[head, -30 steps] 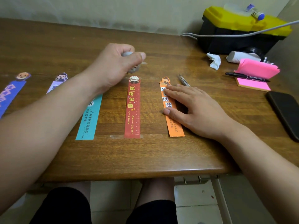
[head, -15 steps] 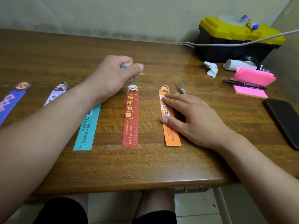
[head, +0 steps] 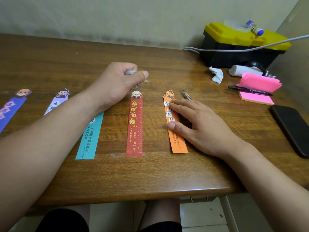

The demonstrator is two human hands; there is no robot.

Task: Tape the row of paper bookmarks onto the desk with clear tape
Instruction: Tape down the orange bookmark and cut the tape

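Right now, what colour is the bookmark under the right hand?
Orange. The bookmark shows best in the head view.

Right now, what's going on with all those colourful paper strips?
A person is taping paper bookmarks to the desk. The left hand grips a small tape roll at the far end of the red bookmark, which has a clear tape strip across its near end. The right hand presses flat on the orange bookmark.

Head tipped up, so brown wooden desk [head: 50, 64], yellow-lidded black toolbox [head: 230, 34] (upper right), left hand [head: 115, 84] gripping small grey tape roll [head: 130, 72] and flat right hand [head: 202, 126] all sit lower in frame than before.
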